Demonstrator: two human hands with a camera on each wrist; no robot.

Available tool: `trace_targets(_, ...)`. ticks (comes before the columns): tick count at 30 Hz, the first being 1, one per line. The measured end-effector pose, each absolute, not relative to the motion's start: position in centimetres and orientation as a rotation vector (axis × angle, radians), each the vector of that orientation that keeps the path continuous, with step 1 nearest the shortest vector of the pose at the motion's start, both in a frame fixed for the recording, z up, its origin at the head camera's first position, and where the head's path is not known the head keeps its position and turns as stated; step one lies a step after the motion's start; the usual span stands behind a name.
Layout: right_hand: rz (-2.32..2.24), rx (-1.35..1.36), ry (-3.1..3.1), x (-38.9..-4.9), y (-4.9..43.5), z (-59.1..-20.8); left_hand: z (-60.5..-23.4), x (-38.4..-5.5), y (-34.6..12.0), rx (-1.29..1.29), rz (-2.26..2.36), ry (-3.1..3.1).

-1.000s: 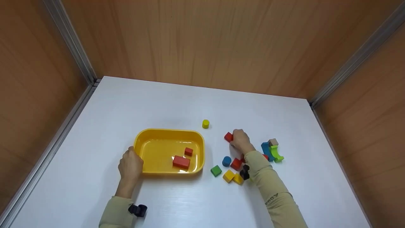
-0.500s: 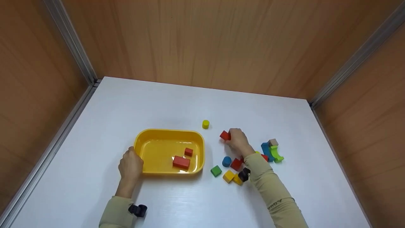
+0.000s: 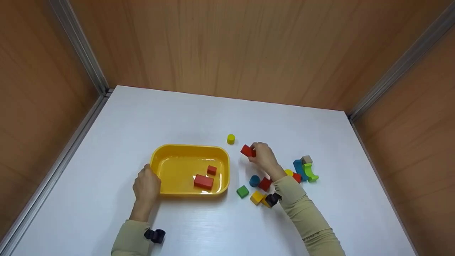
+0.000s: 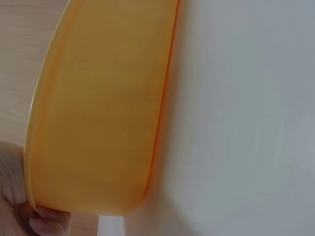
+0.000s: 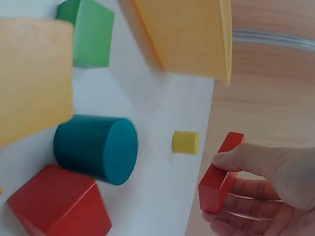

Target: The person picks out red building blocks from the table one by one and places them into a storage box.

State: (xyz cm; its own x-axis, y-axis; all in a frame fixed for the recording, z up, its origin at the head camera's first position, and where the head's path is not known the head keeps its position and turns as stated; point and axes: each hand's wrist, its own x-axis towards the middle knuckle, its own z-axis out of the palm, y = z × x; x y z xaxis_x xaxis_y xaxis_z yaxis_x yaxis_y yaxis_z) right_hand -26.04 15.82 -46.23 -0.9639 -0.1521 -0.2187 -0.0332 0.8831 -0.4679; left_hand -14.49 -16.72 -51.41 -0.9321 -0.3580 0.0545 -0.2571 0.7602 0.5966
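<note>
My left hand (image 3: 146, 185) grips the left rim of a yellow tray (image 3: 177, 172); in the left wrist view its fingers curl over the edge of the tray wall (image 4: 101, 113). Inside the tray lie a larger red block (image 3: 203, 182) and a small red block (image 3: 212, 170). To the right of the tray, my right hand (image 3: 265, 158) pinches a flat red block (image 5: 212, 187) between thumb and fingers, held above the table. A short yellow cylinder (image 3: 231, 139) stands beyond the tray's far right corner.
Between tray and right sleeve lie a green block (image 3: 242, 192), a blue cylinder (image 3: 254, 181), a red block (image 3: 265, 184) and yellow blocks (image 3: 256, 197). Farther right are a blue curved block (image 3: 300, 170), a lime arch (image 3: 310, 173) and a plain wooden block (image 3: 306, 159). Wood panels surround the white table.
My right hand has moved left toward the tray, carrying the red block with it. A yellow piece near the right sleeve has come into sight. The left hand and tray stay put.
</note>
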Motion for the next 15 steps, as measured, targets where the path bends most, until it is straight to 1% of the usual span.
trace_targets(6,-0.664,-0.263,2.856,-25.2,14.8,-45.6,-51.4,-14.4,-16.8,0.488,-0.921,-2.787)
trace_targets(15,-0.665,-0.370,2.867,-23.9,13.1,-44.4,-51.4,-14.4,-16.6,0.504,-0.944,-2.799)
